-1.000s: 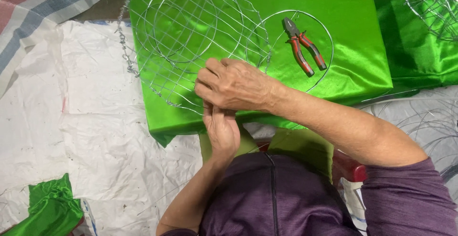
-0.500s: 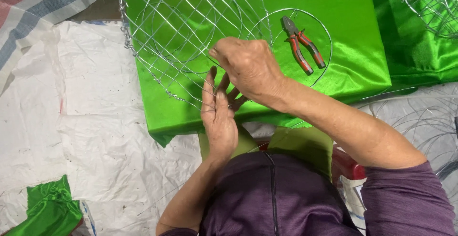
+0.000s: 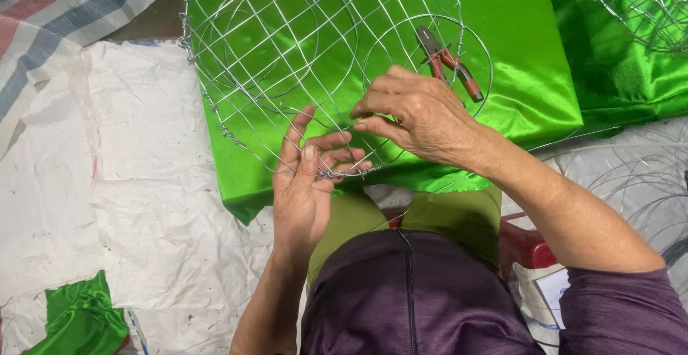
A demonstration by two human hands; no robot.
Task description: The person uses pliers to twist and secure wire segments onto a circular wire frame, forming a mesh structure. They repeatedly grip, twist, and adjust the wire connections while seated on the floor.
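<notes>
A round wire mesh basket frame lies on a shiny green cloth-covered block. My left hand has its fingers spread against the frame's near rim, where wire is twisted round the edge. My right hand pinches a wire of the frame just above the left fingers. Red-handled pliers lie on the green cloth inside a loose wire ring, just beyond my right hand.
White plastic sheeting covers the floor to the left, with a striped tarp at top left. A scrap of green cloth lies bottom left. Another wire frame rests on green cloth at top right. Loose wire coils lie right.
Both hands have moved apart: my right hand has lifted off the left and shifted right onto a wire. My left hand has opened its fingers against the rim.
</notes>
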